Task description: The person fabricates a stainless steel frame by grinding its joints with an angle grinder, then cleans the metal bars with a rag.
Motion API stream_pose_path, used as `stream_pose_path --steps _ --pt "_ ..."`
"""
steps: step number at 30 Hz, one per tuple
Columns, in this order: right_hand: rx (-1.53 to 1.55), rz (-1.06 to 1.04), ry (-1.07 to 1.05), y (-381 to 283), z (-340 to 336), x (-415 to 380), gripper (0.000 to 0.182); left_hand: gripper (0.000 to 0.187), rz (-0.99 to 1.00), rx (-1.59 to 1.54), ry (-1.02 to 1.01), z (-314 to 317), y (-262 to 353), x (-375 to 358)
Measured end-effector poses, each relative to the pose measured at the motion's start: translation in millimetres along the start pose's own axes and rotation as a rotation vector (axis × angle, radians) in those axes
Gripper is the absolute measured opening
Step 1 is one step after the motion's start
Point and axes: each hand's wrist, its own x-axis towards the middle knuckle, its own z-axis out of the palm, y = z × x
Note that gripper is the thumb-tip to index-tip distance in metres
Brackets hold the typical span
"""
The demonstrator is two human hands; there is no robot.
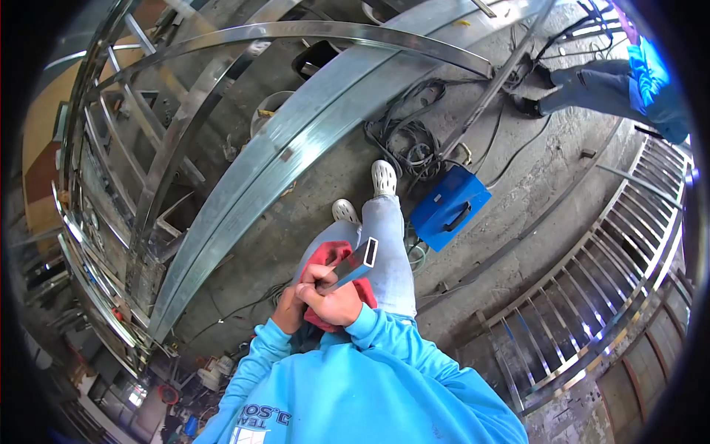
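Note:
A short rectangular metal tube (356, 268) with an open end is held in front of my waist, slanting up to the right. My right hand (334, 302) grips its lower end, thumb and fingers closed around it. Pressed close beside it, my left hand (290, 309) is closed on a red cloth (325, 257), which bunches behind and below the tube. Part of my left fingers is hidden by the right hand and the cloth.
Long curved metal strips (277, 152) sweep across the floor at left. Ahead are coiled black cables (410, 137) and a blue machine (450, 209) with a handle. A barred metal railing (584, 285) lies right. Another person in blue (651, 81) stands at upper right.

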Motion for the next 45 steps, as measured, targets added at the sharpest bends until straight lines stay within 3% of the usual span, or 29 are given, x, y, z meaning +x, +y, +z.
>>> stream_pose_path --steps 4,7,21,25,35,41,42,45 --pt "0.05 0.073 -0.01 3.1 -24.7 4.7 0.015 0.076 0.153 0.335 -0.055 13.6 19.0 26.6" --pt "0.227 0.129 -0.03 -7.5 -46.7 12.0 0.015 0.079 0.152 0.402 -0.024 19.3 15.9 33.1" --pt "0.352 0.35 0.103 6.7 -100.4 28.0 0.015 0.076 0.022 0.366 0.014 64.0 18.7 69.4" --pt "0.459 0.494 0.053 2.1 -113.5 33.5 0.012 0.077 -0.06 0.343 0.024 70.3 20.8 71.2" --pt "0.353 0.436 0.077 -2.6 -115.9 32.9 0.016 0.078 -0.056 0.324 0.027 80.0 38.6 78.5" --pt "0.407 0.533 0.044 -5.6 -124.9 31.4 0.018 0.074 -0.074 0.301 -0.013 77.9 27.6 78.9" --pt "0.127 0.427 0.025 -13.1 -132.1 32.0 0.025 0.074 -0.099 0.301 -0.019 75.9 29.7 79.2" --pt "0.145 0.074 0.39 -6.3 -148.0 28.6 0.041 0.074 -0.138 0.305 -0.016 68.5 25.6 75.9"
